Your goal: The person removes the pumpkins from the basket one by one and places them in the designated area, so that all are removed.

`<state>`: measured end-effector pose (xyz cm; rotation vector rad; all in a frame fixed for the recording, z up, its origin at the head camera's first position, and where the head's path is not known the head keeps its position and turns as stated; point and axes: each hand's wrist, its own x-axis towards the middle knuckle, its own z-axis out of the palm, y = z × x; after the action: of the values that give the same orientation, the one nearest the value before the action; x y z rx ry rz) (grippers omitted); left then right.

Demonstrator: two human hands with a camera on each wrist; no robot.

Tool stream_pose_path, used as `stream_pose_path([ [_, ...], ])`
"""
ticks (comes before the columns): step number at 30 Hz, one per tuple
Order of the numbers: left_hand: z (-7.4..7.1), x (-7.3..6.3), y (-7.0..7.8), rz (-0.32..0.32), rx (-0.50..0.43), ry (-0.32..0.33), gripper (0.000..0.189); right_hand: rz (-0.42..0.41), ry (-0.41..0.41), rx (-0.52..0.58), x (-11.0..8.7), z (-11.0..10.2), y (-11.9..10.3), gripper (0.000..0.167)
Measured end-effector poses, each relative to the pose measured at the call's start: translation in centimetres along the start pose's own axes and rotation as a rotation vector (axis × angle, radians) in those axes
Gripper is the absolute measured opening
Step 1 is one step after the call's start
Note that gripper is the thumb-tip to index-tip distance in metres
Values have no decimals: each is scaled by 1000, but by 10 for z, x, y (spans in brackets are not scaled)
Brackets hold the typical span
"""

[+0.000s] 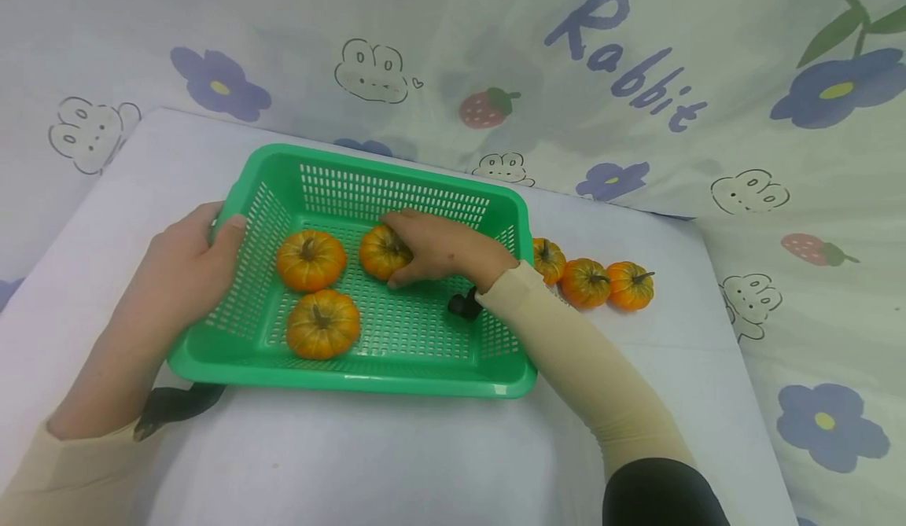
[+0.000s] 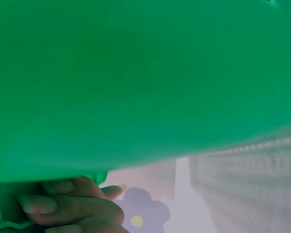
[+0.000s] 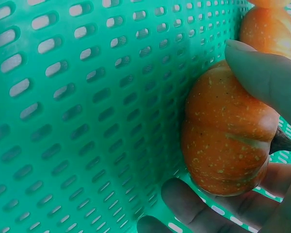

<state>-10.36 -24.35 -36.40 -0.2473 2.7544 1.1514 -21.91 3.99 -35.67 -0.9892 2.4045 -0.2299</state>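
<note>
Mini pumpkin (image 1: 378, 254) inside a green slotted basket (image 1: 354, 380), half-wrapped by my right hand (image 1: 446, 249).
It lies at nine o'clock from that nearer hand, thumb and fingers curved round its squat body; my left hand (image 1: 191, 263) grips the basket's nine-o'clock rim.

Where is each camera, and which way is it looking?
Head: on the person's head, looking forward and down at the green basket; left hand, right hand and sleeves show.
Left wrist: on that wrist, facing the green basket up close; left fingers show.
Right wrist: on that wrist, facing into the green basket; right thumb and fingers hold a pumpkin.
Head and right wrist share that pumpkin and the right hand.
</note>
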Motion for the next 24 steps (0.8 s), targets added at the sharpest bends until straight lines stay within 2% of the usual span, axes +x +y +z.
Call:
stream_pose_path([
  [24,0,-1,1,-7,-24,-2,75,15,-15,13,-3,0,-3,88],
])
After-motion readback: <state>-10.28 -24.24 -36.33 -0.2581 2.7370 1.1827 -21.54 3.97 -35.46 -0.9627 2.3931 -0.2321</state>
